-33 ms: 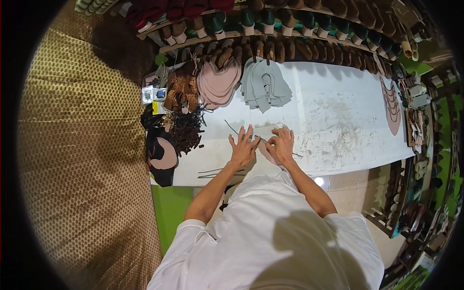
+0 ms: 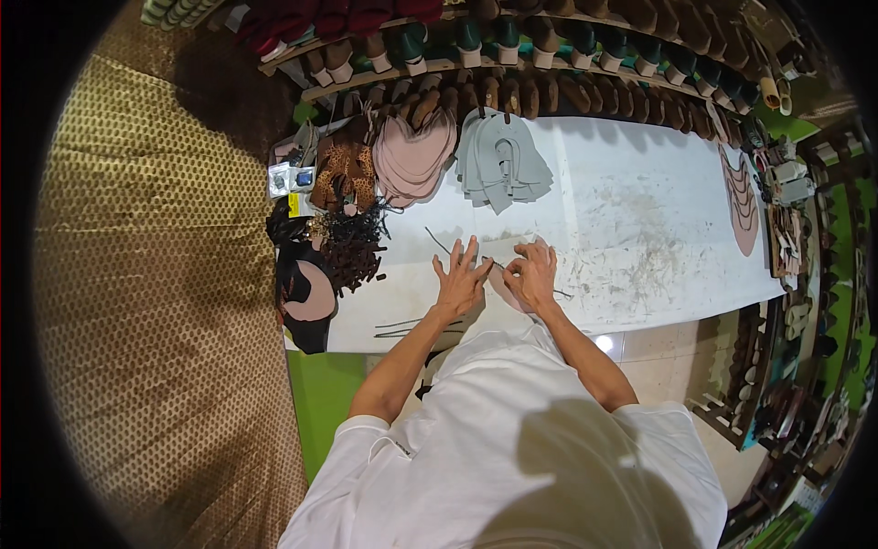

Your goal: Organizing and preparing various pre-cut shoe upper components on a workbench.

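We see both hands on the white counter (image 2: 640, 183), close to its near edge. Left hand (image 2: 460, 274) lies flat, fingers spread, grip released: it seems to press down a pinkish piece (image 2: 506, 291), likely so it stays put. Right hand (image 2: 533, 273) is just right of it, fingers curled in a pinch on a thin dark strip (image 2: 498, 266) that runs between the two hands. The pinch looks closed on the strip, though it's small in this view. The pink piece sits under and between the hands, mostly covered; we can't tell its outline.

Just beyond the left grip: another thin strip (image 2: 439, 242) lying loose. Near side of it, toward the edge: two more strips (image 2: 402, 326). Further left: a heap of dark cut bits (image 2: 352, 247) and a black-and-pink piece (image 2: 306, 297). Well beyond the hands: stacks of pink (image 2: 412, 156), grey (image 2: 501, 165) and patterned brown (image 2: 343, 169) cut pieces, probably staged within reach. Far right: a brown stack (image 2: 739, 206).

Hard to make out: what the strip is attached to, if anything. Shelves (image 2: 549, 55) behind bend with the lens; right-side clutter unreadable.
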Demonstrator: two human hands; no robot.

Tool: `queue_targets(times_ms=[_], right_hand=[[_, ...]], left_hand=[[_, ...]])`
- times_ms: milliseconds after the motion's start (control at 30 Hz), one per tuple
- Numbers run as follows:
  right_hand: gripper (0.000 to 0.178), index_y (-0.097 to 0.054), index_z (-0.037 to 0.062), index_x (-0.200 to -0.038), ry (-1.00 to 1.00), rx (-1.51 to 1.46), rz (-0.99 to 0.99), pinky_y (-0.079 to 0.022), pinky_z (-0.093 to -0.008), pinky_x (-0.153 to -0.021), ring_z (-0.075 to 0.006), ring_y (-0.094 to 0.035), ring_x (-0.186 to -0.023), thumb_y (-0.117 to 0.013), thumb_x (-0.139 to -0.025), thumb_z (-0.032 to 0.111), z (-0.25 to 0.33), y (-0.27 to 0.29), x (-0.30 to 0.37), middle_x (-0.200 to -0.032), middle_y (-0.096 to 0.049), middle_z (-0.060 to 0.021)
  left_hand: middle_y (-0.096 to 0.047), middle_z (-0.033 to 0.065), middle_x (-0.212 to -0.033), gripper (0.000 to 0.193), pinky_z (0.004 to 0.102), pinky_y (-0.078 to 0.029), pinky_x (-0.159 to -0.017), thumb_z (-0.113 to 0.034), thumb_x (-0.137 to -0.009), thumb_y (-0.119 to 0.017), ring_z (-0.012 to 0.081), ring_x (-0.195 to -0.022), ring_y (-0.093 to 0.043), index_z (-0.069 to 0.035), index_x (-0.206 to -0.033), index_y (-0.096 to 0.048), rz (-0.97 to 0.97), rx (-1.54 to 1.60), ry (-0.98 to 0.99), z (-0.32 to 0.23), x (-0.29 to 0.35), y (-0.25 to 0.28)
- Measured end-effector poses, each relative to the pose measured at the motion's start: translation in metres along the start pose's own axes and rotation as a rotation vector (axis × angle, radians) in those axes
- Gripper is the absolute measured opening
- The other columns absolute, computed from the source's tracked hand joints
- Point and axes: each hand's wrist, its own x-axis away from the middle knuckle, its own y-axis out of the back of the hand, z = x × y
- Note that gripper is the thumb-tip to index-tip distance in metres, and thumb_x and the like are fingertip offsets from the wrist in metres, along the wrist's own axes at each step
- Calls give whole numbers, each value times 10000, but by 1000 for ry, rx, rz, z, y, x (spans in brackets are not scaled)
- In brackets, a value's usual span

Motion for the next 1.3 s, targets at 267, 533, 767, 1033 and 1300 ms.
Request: queue_targets(times_ms=[267, 533, 767, 1033, 1300], right_hand=[[187, -811, 123, -755, -13, -11, 4, -185, -616, -1231, -287, -507, -1339, -758, -753, 302, 2, -1, 1, -1307, -666, -63], [165, -831, 104, -788, -11, 0, -1, -202, -593, -1233, -312, -507, -1327, -797, -768, 264, 0, -4, 6, -1310, -677, -87], [143, -829, 104, -779, 23, 44, -31, -198, -572, -1240, -306, -503, -1334, -802, -767, 245, 2, -8, 8, -1331, -665, -75], [139, -825, 106, -770, 21, 54, -39, -186, -571, -1246, -290, -488, -1362, -805, -776, 243, -1, -11, 10, -1311, -660, -62], [149, -826, 101, -783, 5, 37, -29, -162, -586, -1251, -292, -479, -1369, -802, -788, 249, 1, -12, 9, -1316, -651, -58]], left_hand=[[-93, 119, -1768, 601, 854, -152, -1068, -192, -945, -594, 431, -1591, -99, -355, -1519, -529, 33, -6, 10, 1, 0, 0], [-91, 109, -1770, 711, 853, -149, -1076, -166, -879, -645, 441, -1593, -101, -336, -1551, -483, 24, -115, -48, -3, 1, 3], [-54, 145, -1769, 785, 844, -151, -1084, -147, -817, -682, 442, -1595, -85, -322, -1553, -472, 61, -19, 2, -4, 0, 3], [-62, 143, -1768, 799, 842, -154, -1080, -110, -812, -656, 432, -1596, -84, -339, -1555, -472, 10, 39, -25, -10, 2, 8], [-64, 121, -1771, 794, 838, -142, -1087, -140, -833, -675, 414, -1601, -79, -379, -1561, -466, 43, -80, -58, -10, 5, 3]])
